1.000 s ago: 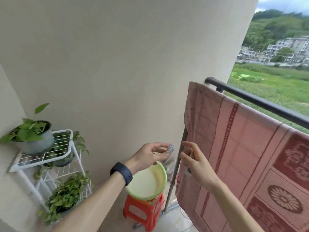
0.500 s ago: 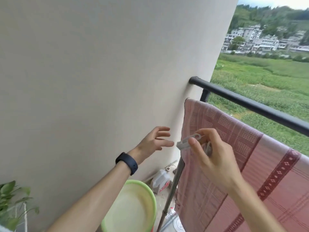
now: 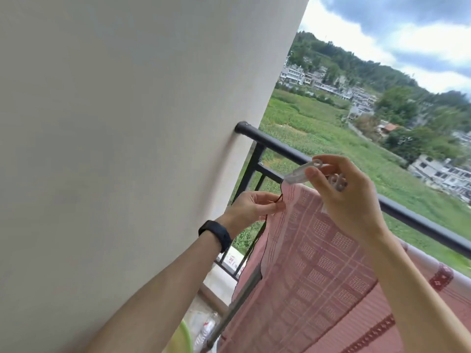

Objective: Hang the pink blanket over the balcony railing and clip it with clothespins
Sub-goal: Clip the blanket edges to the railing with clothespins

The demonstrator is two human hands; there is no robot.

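Pink blanket (image 3: 318, 250) hangs from the balcony railing (image 3: 277, 145) and fills the view from 4 to 6 o'clock. Toward 4 o'clock it lies over the top bar. Its upper left corner stands just below the bar near centre, and I cannot tell whether that corner rests on anything. My left hand (image 3: 251, 207), just below centre, pinches the dark-trimmed side edge of the fabric between thumb and fingertips. My right hand (image 3: 349, 197), at 3 o'clock, grips a translucent clothespin (image 3: 302, 171) between thumb and forefinger, with its nose touching the top of the corner. A second clothespin (image 3: 337, 180) sits tucked against my curled fingers. I cannot tell how far the nose is spread. Hazard one: if the nose closes on fabric alone and not on the bar, I judge the corner will slide down once my left hand releases. Hazard two: open ground lies beyond the bar from 12 to 3 o'clock, so a loosened right-hand grip could send either clothespin over the edge. Hazard three: a hard pull on the pinched edge could drag the draped part off the bar. A green basin (image 3: 184, 338) shows only a sliver of rim at 7 o'clock; its contents are out of view. Clear plastic bottles (image 3: 207, 327) lie on the floor just beside it, and I cannot tell how full they are.
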